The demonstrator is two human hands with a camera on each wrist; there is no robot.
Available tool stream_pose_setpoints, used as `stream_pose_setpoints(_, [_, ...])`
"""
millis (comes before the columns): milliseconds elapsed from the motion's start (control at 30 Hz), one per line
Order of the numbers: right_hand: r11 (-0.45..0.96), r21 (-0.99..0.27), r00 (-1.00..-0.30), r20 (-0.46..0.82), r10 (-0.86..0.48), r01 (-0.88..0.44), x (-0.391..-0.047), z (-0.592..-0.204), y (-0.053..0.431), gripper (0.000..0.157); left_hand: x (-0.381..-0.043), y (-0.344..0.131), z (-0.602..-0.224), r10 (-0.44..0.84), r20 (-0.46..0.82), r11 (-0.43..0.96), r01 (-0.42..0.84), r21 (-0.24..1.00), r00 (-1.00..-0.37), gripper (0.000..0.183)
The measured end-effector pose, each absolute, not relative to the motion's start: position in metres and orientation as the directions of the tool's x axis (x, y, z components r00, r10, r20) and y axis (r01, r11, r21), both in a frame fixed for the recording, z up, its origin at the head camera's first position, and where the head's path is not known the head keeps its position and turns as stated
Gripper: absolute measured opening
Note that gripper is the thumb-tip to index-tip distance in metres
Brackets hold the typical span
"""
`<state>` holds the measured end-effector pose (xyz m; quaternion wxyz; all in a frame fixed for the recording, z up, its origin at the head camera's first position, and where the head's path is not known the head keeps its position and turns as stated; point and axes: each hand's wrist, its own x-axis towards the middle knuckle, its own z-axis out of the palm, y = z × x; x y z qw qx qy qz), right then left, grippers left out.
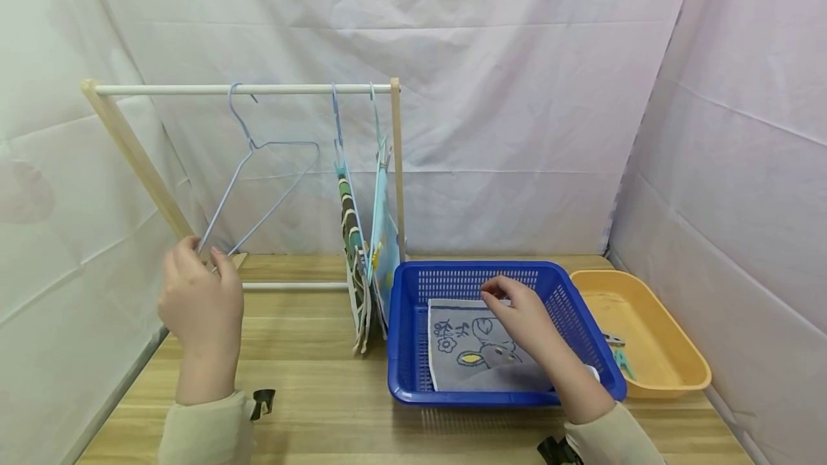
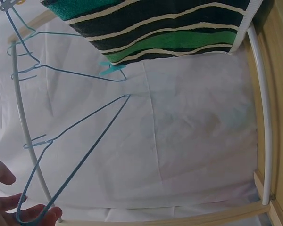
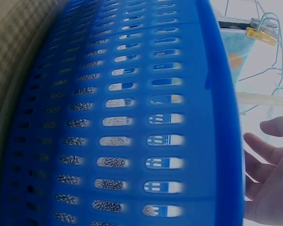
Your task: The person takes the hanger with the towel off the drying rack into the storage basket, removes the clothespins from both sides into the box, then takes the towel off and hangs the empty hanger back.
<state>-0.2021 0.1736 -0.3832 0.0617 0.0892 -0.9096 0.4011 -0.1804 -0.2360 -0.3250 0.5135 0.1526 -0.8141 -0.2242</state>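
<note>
grey towel [image 1: 474, 361] in blue basket [image 1: 472, 399]; clips [image 1: 622, 363] in yellow tray [image 1: 665, 343].

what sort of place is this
Probably a staged laundry-drying corner: a rack with a bare hanger and striped towel, a blue basket holding a gray cloth, and white sheeting behind.

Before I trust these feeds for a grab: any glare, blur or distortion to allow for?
Head view: bright and even, the blue perforated plastic basket crisp; left wrist: dimmer, the straight white lower rail looking bowed, probably by the lens; right wrist: glare washes out the area behind the right hand, the basket soft-edged.
</note>
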Motion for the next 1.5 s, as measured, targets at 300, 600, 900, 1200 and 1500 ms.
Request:
stream_pose_setpoints(300, [0.673,-0.706,-0.975,0.186,-0.121,-0.218,-0.201,-0.38,0.173,0.017,-0.176,-0.235,-0.322,-0.499,0.762,0.84,-0.014,0.543,-0.413,0.034])
stream_pose_setpoints(600, [0.671,-0.704,-0.972,0.19,-0.136,-0.231,-0.201,-0.377,0.172,0.017,-0.176,-0.234,-0.32,-0.44,0.822,0.874,0.039,0.485,-0.362,0.03])
stream_pose_setpoints(900, [0.686,-0.678,-0.964,0.213,-0.161,-0.265,-0.2,-0.368,0.171,0.017,-0.178,-0.21,-0.319,-0.346,0.882,0.877,0.222,0.426,-0.321,0.022])
stream_pose_setpoints(1200, [0.69,-0.672,-0.962,0.213,-0.168,-0.269,-0.193,-0.364,0.177,0.018,-0.181,-0.184,-0.324,-0.214,0.884,0.874,0.323,0.364,-0.416,0.021])
stream_pose_setpoints(1500, [0.7,-0.661,-0.961,0.228,-0.157,-0.271,-0.185,-0.368,0.184,0.02,-0.185,-0.162,-0.325,-0.188,0.835,0.81,0.4,0.43,-0.517,0.019])
